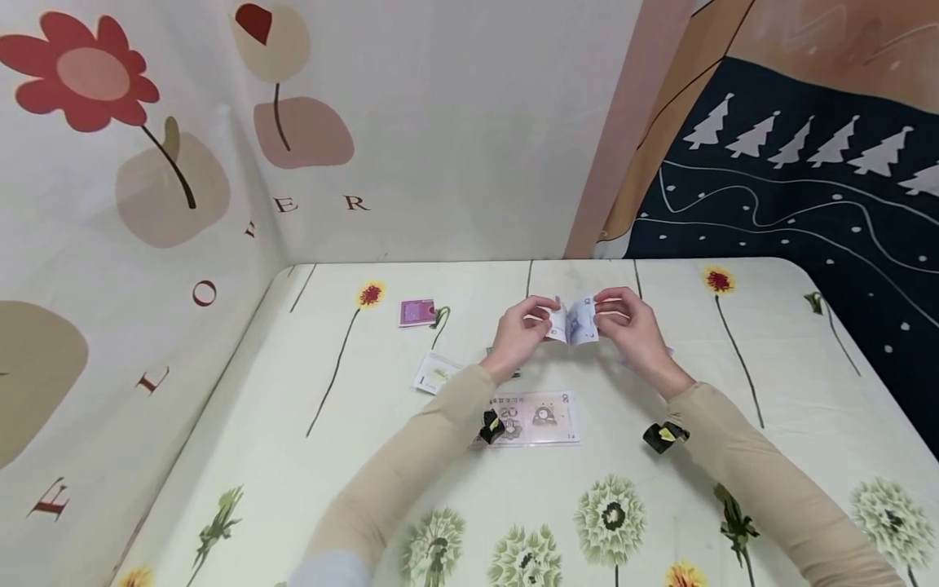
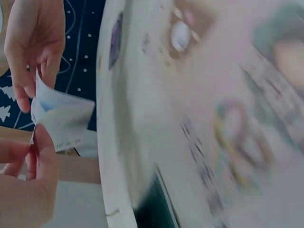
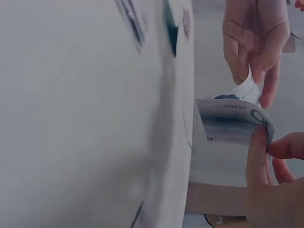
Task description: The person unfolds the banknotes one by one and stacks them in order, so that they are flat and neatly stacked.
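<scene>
Between both hands, a bluish-purple banknote [image 1: 583,320] with a crease down its middle is raised above the table. My left hand [image 1: 519,333] pinches one end between thumb and fingers. My right hand [image 1: 632,330] pinches the other end the same way. In the right wrist view the note [image 3: 228,118] bends between the hands and shows the word YUAN. The left wrist view shows the note [image 2: 71,114] curving away from the fingertips. Below the left forearm, a brownish 20 note [image 1: 546,420] lies flat, partly hidden by a black wrist device.
On the flower-printed tablecloth [image 1: 352,481] lie a folded magenta note [image 1: 417,313] and a greenish 1 note [image 1: 437,372]. A dark green note [image 1: 517,373] peeks out by the left wrist, a purple one [image 1: 669,350] by the right wrist. Printed curtains [image 1: 455,130] hang behind.
</scene>
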The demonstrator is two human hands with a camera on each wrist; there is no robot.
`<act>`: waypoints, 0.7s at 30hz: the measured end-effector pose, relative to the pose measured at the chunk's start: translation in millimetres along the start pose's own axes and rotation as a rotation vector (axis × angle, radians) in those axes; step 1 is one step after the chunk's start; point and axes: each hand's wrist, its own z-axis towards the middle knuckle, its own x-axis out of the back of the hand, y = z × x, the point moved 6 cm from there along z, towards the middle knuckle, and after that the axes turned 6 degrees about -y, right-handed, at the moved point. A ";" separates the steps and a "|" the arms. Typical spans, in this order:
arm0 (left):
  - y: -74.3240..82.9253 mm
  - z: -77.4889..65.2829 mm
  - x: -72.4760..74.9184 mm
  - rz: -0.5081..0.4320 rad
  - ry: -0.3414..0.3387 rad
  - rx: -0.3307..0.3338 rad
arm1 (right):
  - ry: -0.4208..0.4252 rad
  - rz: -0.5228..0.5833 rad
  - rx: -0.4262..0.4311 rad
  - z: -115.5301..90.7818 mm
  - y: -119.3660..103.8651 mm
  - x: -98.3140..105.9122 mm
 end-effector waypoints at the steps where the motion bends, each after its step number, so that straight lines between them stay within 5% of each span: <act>1: -1.5 -0.5 2.6 0.012 -0.003 0.007 | 0.000 -0.010 0.010 -0.9 -0.1 0.5; 10: -12.2 -9.4 22.3 0.087 -0.034 0.081 | 0.011 -0.158 0.070 -5.2 1.4 5.4; 21: -15.9 -21.9 42.4 0.235 -0.017 0.044 | -0.028 -0.259 0.057 -9.2 8.5 8.4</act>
